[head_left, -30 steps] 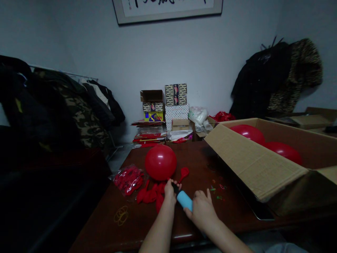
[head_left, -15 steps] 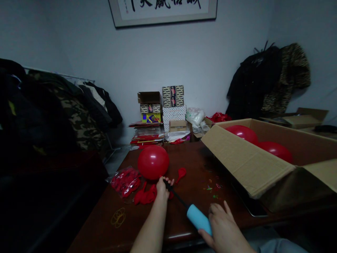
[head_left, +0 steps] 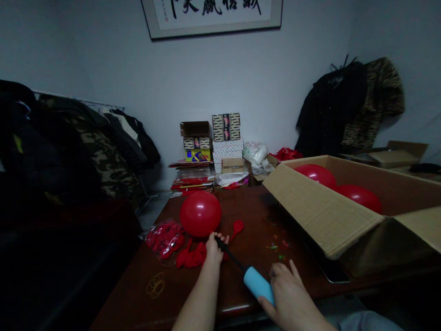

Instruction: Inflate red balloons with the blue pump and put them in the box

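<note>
A red inflated balloon (head_left: 200, 214) sits over the far side of the table, its neck at my left hand (head_left: 215, 247). That hand is closed on the balloon's neck and the black end of a hand pump (head_left: 258, 285). From there a thin black rod runs to the pump's light blue barrel. My right hand (head_left: 287, 292) is around the barrel's near end, thumb below and one finger raised; part of the barrel is hidden by it. Flat red balloons (head_left: 193, 255) lie beside my left wrist, and a single flat balloon (head_left: 237, 226) lies to its right.
A clear bag of red balloons (head_left: 165, 238) and yellowish rubber bands (head_left: 155, 285) lie at left. Small coloured bands (head_left: 274, 246) and a dark phone (head_left: 330, 269) are at right, beside an open cardboard box (head_left: 324, 211) holding red balloons. Stacked boxes (head_left: 227, 149) stand beyond the table.
Very little differs. The pump barrel and my right hand have shifted slightly left; the balloon stays at my left hand at about the same size.
</note>
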### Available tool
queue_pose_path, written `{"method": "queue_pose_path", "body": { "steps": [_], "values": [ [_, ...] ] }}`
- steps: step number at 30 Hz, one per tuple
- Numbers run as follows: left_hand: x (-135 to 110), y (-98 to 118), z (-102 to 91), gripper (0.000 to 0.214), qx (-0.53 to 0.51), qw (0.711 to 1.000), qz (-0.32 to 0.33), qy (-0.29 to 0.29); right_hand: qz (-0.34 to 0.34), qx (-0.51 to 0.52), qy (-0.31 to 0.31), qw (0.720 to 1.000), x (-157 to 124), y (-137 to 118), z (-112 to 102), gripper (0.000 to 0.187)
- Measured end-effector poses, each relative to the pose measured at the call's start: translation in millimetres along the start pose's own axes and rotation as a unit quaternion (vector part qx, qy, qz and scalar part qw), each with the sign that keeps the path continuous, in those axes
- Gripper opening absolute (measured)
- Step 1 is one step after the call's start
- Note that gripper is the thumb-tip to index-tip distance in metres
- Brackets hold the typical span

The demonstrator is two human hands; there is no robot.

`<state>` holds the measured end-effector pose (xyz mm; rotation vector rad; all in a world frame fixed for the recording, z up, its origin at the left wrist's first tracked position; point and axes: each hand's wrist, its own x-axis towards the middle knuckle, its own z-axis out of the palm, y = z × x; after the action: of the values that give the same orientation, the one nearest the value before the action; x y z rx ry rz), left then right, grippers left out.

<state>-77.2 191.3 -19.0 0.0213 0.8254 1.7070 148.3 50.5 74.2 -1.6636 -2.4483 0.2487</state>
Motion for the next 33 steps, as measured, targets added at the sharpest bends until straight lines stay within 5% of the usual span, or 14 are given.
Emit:
{"method": "queue_pose_path", "body": {
  "steps": [15,33],
  "values": [
    [-3,-7,2.1,0.017,0.000,1.000,-0.025,-0.011,-0.001,-0.022,0.009,1.000,30,-15,9,0.043],
    [-7,-20,-10.1,0.014,0.013,0.999,-0.050,0.017,0.028,-0.021,-0.009,0.999,80,-33,47,0.053]
  ]
}}
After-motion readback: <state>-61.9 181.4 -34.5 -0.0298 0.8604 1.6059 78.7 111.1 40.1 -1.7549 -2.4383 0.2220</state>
